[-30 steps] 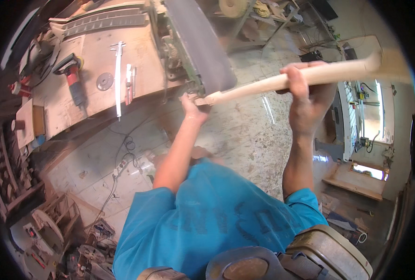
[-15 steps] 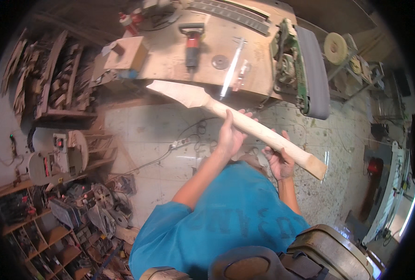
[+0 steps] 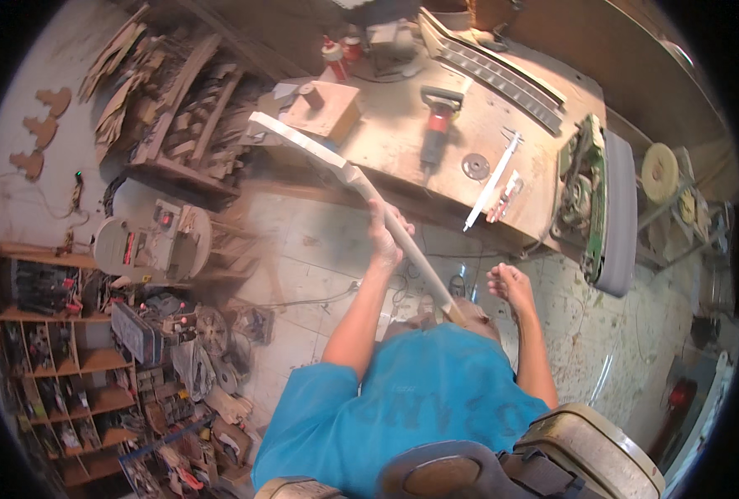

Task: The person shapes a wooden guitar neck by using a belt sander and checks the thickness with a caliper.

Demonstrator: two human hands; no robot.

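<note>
My left hand (image 3: 384, 236) grips the pale wooden neck (image 3: 361, 182) around its middle, broad end by the tabletop's (image 3: 393, 151) near left corner; my right hand (image 3: 511, 284), loosely half-curled, hovers off the near edge.

The 1 view is a wide, dark-rimmed fisheye from the head — the left camera of 2 — looking steeply down past the blue shirt (image 3: 403, 378), very near, to the floor (image 3: 573, 345), with the desk (image 3: 548, 154) farther off, upper right.
</note>
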